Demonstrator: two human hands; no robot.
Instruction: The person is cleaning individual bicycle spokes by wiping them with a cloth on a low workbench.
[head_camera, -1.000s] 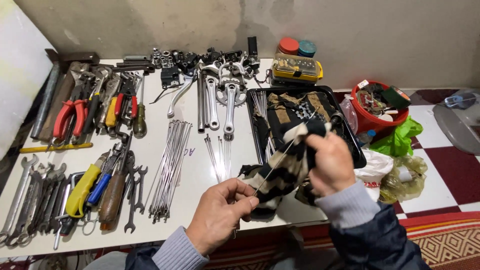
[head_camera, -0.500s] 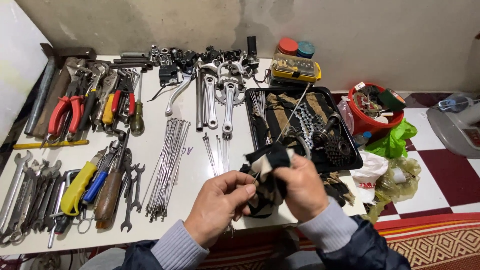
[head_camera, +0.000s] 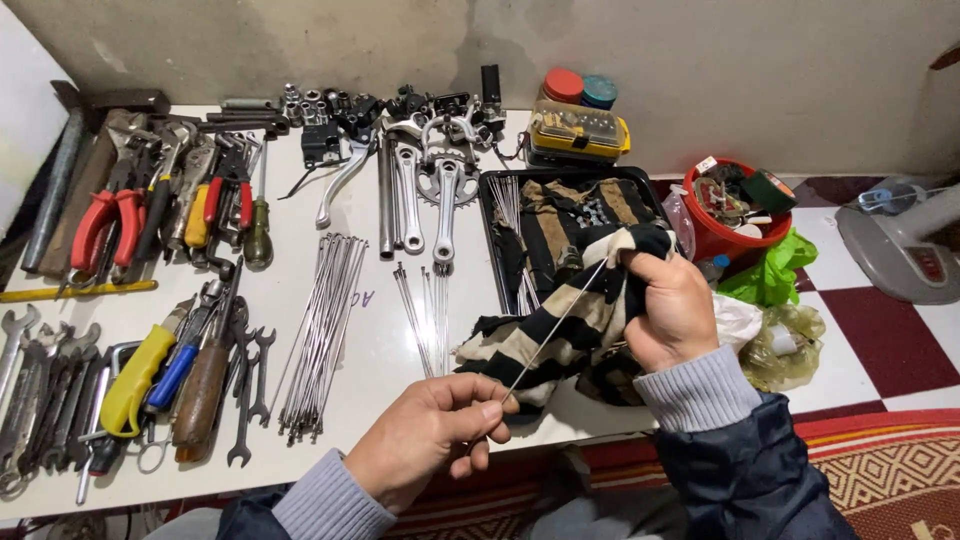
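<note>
My left hand (head_camera: 430, 435) pinches the near end of a thin metal spoke (head_camera: 553, 330) between thumb and fingers. The spoke runs up and to the right into a black and tan striped rag (head_camera: 560, 335). My right hand (head_camera: 672, 305) grips that rag, bunched around the far part of the spoke, over the table's front right edge. A bundle of loose spokes (head_camera: 325, 335) lies on the white table (head_camera: 300, 200) to the left, and a few more spokes (head_camera: 425, 315) lie just beyond my left hand.
A black tray (head_camera: 492, 215) with spokes and striped cloth sits behind the rag. Cranks and a chainring (head_camera: 435, 185), pliers (head_camera: 105, 225), wrenches (head_camera: 40, 385) and screwdrivers (head_camera: 150, 370) cover the table. A red tub (head_camera: 735, 235) and plastic bags (head_camera: 770, 300) stand at right.
My right hand slid the rag back up and right along the spoke after coming close to my left hand. My left hand kept its pinch on the spoke end.
</note>
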